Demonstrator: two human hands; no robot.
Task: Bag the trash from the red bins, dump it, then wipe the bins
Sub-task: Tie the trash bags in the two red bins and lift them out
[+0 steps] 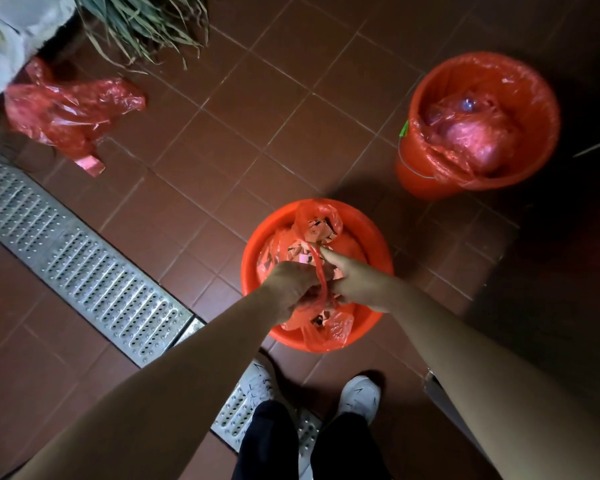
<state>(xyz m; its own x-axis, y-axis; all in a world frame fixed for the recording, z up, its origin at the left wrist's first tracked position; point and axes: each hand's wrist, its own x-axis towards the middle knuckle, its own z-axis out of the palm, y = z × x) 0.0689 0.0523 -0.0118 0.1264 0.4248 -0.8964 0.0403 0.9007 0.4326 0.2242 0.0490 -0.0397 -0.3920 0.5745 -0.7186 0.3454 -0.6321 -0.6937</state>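
Plastic this thin will be light, soft and a bit slick, so the liner [321, 237] handles best by its twisted handle loops, not by the film, which could tear on the scraps inside. It sits in the near bin [378, 237], right under both hands. The left hand [291, 289] is curled round one gathered red strand at the middle of the bag. The right hand [354, 282], touching it, pinches the same bunch with its forefinger stretched out along the plastic; a knot seems to be in the making. A second loop stands loose beyond the fingers, and another hangs over the rim on the near side.

Well beyond the right hand stands the far bin [409, 168], its liner still spread over the rim, with a bundle inside. Far out past the left hand a bag [66, 112] lies on the tiles.

Light is dim: the fingertips are buried in plastic, the scraps cannot be identified, and neither bag's fullness shows.
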